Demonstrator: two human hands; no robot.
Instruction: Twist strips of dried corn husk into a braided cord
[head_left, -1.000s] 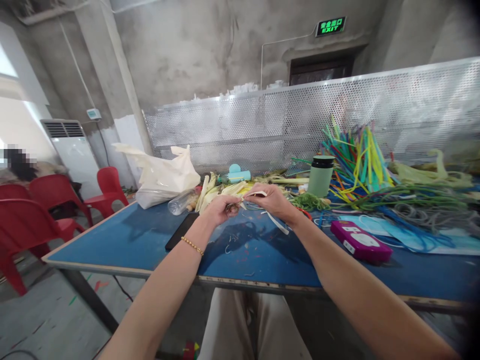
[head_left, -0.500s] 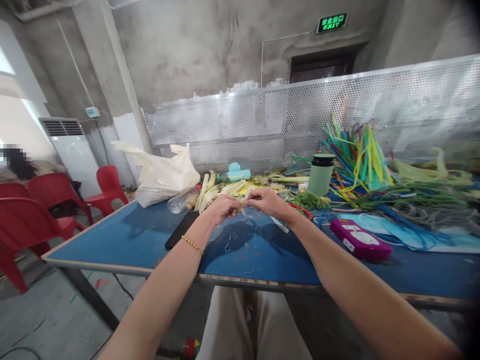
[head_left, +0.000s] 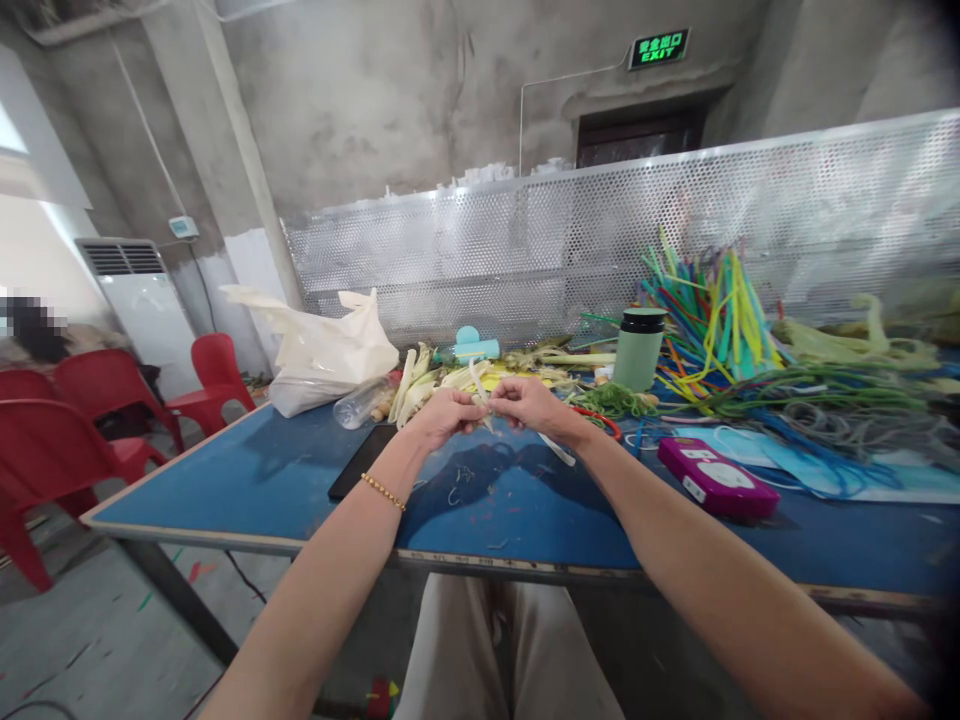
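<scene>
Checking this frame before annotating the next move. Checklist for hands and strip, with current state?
1. Both hands on strip: ok; left hand and right hand pinch it between them.
2. Hands off the table: ok, held above it.
3. Strip tail clear of table: cannot tell; it hangs below the right hand.
4. Neighbours apart: ok; black slab and pink box lie away from the hands.
5. Fingertip placement: cannot tell, too small.
</scene>
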